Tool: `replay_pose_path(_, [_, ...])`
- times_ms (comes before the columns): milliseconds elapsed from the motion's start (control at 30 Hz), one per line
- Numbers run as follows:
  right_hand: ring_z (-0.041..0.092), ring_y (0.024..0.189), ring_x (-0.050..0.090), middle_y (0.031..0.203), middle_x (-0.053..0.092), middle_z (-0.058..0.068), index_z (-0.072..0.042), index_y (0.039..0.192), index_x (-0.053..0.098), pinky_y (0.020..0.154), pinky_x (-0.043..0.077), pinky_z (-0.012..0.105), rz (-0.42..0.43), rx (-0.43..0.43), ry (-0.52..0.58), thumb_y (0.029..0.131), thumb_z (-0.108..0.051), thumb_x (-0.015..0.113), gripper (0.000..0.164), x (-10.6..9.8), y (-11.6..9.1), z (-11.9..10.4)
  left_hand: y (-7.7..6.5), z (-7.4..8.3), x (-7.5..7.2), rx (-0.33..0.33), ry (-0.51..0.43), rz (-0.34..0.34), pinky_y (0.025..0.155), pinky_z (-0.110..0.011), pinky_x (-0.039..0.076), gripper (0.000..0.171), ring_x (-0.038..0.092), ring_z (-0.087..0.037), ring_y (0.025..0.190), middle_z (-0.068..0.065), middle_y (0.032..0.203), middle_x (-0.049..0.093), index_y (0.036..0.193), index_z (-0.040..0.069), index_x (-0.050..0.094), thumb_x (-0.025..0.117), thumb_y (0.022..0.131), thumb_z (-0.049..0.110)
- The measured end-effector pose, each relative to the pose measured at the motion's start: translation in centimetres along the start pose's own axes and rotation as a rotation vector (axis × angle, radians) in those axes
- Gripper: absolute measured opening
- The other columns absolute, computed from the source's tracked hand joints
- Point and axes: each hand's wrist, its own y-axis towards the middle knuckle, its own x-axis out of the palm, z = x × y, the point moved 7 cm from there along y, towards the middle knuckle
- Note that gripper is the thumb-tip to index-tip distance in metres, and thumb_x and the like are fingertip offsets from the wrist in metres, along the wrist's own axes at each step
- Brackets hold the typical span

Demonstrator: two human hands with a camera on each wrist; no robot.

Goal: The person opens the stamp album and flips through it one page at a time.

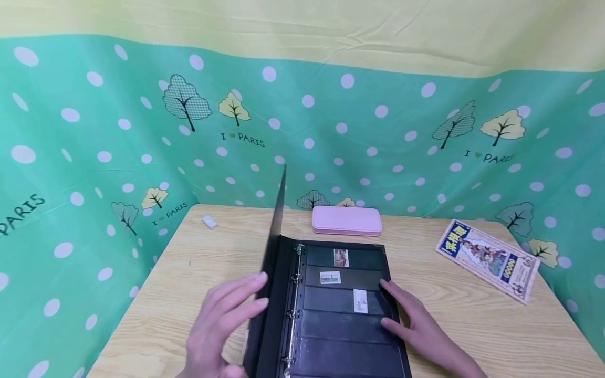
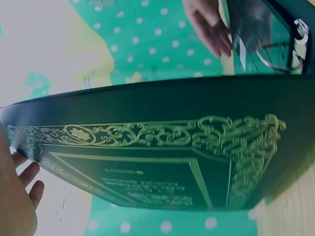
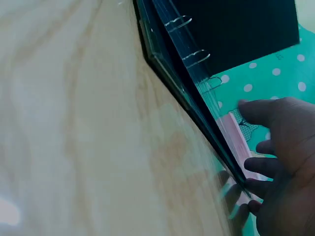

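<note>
At the lower centre of the head view, a stamp album (image 1: 350, 331) is laid on the tabletop (image 1: 160, 299), its cover (image 1: 274, 247) apparently propped upright by the left hand's (image 1: 222, 320) extended fingers. The album's right edge is lightly touched by the relaxed right hand (image 1: 418, 323), presumably for steadying. Hands are apart; leftward room is offered, while a pink case (image 1: 346, 220) is met behind.

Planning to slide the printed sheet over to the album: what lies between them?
In the head view, bare table between the album and sheet; nearer the person, the right hand lies over the album's right edge.
</note>
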Motion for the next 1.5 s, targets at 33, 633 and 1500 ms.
replay_pose_path(33, [0.055, 0.160, 0.032, 0.175, 0.039, 0.023, -0.019, 0.172, 0.043, 0.119, 0.029, 0.083, 0.001, -0.021, -0.033, 0.105, -0.046, 0.076, 0.079, 0.1, -0.1, 0.0, -0.2, -0.1, -0.5, -0.035, -0.006, 0.017, 0.112, -0.031, 0.051, 0.059, 0.071, -0.034, 0.124, -0.027, 0.134, 0.075, 0.118, -0.011, 0.073, 0.044, 0.120, 0.041])
replay_pose_path(633, [0.048, 0.164, 0.028, 0.180, 0.034, 0.010, -0.030, 0.171, 0.045, 0.121, 0.021, 0.082, -0.042, -0.068, -0.125, 0.104, -0.057, 0.073, 0.078, 1.2, -0.6, 0.6, -3.3, -1.9, -11.3, -0.647, 0.297, -0.003, 0.073, -0.004, 0.048, 0.028, 0.070, 0.004, 0.124, -0.003, 0.139, 0.077, 0.121, -0.012, 0.077, 0.066, 0.108, 0.009])
replay_pose_path(1500, [0.047, 0.164, 0.029, 0.180, 0.035, 0.010, -0.027, 0.172, 0.044, 0.124, 0.020, 0.079, -0.044, -0.063, -0.155, 0.104, -0.061, 0.071, 0.081, 1.3, -0.3, 0.8, -20.6, -9.6, -14.1, -1.449, 0.729, -1.087, 0.112, -0.077, 0.042, 0.084, 0.041, -0.070, 0.143, -0.052, 0.153, 0.042, 0.149, -0.024, 0.049, 0.059, 0.113, 0.052])
